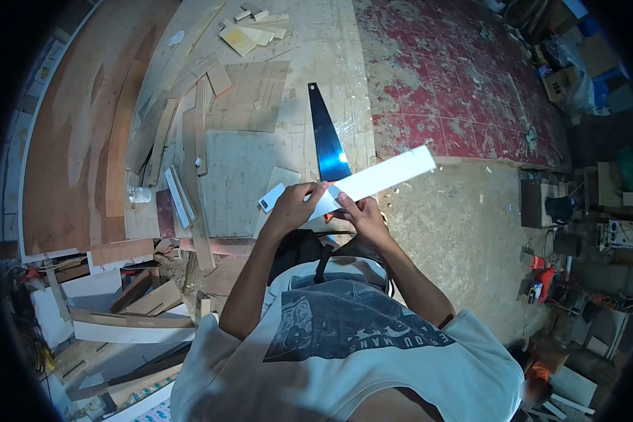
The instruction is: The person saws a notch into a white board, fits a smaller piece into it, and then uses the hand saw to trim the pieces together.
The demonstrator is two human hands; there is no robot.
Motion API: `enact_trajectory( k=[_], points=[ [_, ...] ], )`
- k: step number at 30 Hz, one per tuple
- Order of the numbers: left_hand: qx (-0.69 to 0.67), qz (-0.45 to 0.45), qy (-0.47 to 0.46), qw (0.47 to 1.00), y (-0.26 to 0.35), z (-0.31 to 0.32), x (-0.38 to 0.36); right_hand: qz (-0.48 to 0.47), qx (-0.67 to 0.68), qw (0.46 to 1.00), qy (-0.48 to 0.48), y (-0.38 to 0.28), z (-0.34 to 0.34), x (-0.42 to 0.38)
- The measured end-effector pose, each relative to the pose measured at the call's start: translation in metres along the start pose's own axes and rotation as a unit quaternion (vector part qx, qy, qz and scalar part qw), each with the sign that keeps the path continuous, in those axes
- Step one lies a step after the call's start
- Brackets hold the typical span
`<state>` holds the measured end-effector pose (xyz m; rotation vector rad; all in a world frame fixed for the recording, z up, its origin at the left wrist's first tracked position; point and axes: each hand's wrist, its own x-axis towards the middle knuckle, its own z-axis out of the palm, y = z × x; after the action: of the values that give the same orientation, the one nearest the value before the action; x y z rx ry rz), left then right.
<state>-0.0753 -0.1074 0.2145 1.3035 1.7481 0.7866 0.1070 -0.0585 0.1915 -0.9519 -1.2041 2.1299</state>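
Note:
A long white strip (pixel 390 174), perhaps a board offcut, slants up to the right in front of my body. My right hand (pixel 364 219) is closed around its lower part, with the thumb on the top face. My left hand (pixel 297 205) is closed at the strip's near end, its fingertips by a small grey pointed piece whose kind I cannot make out. Just beyond the strip lies a handsaw (pixel 323 133) with a dark blue blade. The strip and my hands hide most of its orange handle. A small white object with a dark window (pixel 271 197) sits left of my left hand.
Wooden boards (pixel 243 98) and offcuts lie on the plywood surface ahead and left. A clear cup (pixel 139 194) stands at its left. Scrap wood (pixel 130 320) is piled at lower left. Red worn tiles (pixel 443 91) lie ahead right; clutter lines the right side.

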Motion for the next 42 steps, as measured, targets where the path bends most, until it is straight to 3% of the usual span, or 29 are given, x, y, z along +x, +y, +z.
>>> enact_trajectory(
  k=[1, 3, 4, 5, 7, 8, 10, 13, 15, 17, 19, 21, 23, 24, 27, 29, 31, 33, 36, 42],
  points=[
    [0.042, -0.029, 0.041, 0.998, -0.004, 0.003, -0.001, 0.003, 0.001, 1.0, -0.001, 0.006, -0.006, 0.007],
    [0.114, -0.058, 0.075, 0.989, -0.016, 0.01, -0.004, 0.093, -0.085, 0.986, -0.111, 0.024, -0.021, 0.024],
    [0.108, -0.07, 0.114, 0.985, -0.032, 0.015, -0.005, 0.058, -0.189, 0.974, -0.114, 0.037, -0.024, 0.031],
    [0.101, -0.082, 0.153, 0.98, -0.047, 0.02, -0.005, 0.044, -0.364, 0.921, -0.133, 0.047, -0.031, 0.037],
    [0.094, -0.097, 0.159, 0.978, -0.081, 0.023, -0.009, -0.141, -0.597, 0.784, -0.094, 0.09, -0.047, 0.038],
    [0.062, -0.113, 0.184, 0.974, -0.094, 0.024, -0.012, -0.138, -0.595, 0.786, -0.093, 0.111, -0.055, 0.04],
    [0.021, -0.141, 0.224, 0.964, -0.116, 0.023, -0.017, -0.147, -0.723, 0.669, -0.09, 0.141, -0.064, 0.044],
    [0.013, -0.209, 0.206, 0.956, -0.149, 0.017, -0.025, -0.145, -0.737, 0.651, -0.111, 0.154, -0.069, 0.051],
    [-0.002, -0.234, 0.181, 0.955, -0.159, 0.013, -0.026, -0.156, -0.732, 0.654, -0.111, 0.155, -0.069, 0.054],
    [-0.038, -0.142, 0.175, 0.973, -0.151, 0.014, -0.03, -0.163, -0.728, 0.657, -0.108, 0.153, -0.071, 0.057],
    [-0.039, -0.131, 0.14, 0.981, -0.152, 0.017, -0.024, -0.088, -0.664, 0.731, -0.132, 0.154, -0.075, 0.063],
    [0.006, -0.098, 0.113, 0.989, -0.146, 0.02, -0.018, -0.086, -0.689, 0.711, -0.108, 0.146, -0.081, 0.06],
    [-0.012, -0.086, 0.14, 0.986, -0.13, 0.026, -0.01, -0.046, -0.675, 0.736, -0.027, 0.125, -0.091, 0.051],
    [-0.031, -0.078, 0.171, 0.982, -0.125, 0.03, -0.006, -0.137, -0.689, 0.711, 0.029, 0.128, -0.105, 0.048],
    [-0.073, -0.044, 0.187, 0.979, -0.126, 0.046, 0.01, -0.233, -0.611, 0.747, 0.121, 0.113, -0.135, 0.036],
    [-0.073, -0.04, 0.17, 0.982, -0.111, 0.051, 0.019, -0.201, -0.595, 0.768, 0.125, 0.09, -0.142, 0.022],
    [-0.073, -0.036, 0.153, 0.985, -0.106, 0.061, 0.031, -0.206, -0.493, 0.815, 0.224, 0.073, -0.145, 0.002],
    [0.129, 0.097, 0.191, 0.968, -0.11, 0.077, 0.047, -0.193, -0.469, 0.824, 0.253, 0.064, -0.152, -0.019],
    [0.117, 0.109, 0.165, 0.973, -0.111, 0.11, 0.064, -0.125, -0.398, 0.834, 0.361, 0.06, -0.172, -0.046],
    [0.13, 0.193, 0.062, 0.97, -0.093, 0.171, 0.089, -0.116, -0.314, 0.846, 0.415, 0.056, -0.195, -0.104]
  ],
)
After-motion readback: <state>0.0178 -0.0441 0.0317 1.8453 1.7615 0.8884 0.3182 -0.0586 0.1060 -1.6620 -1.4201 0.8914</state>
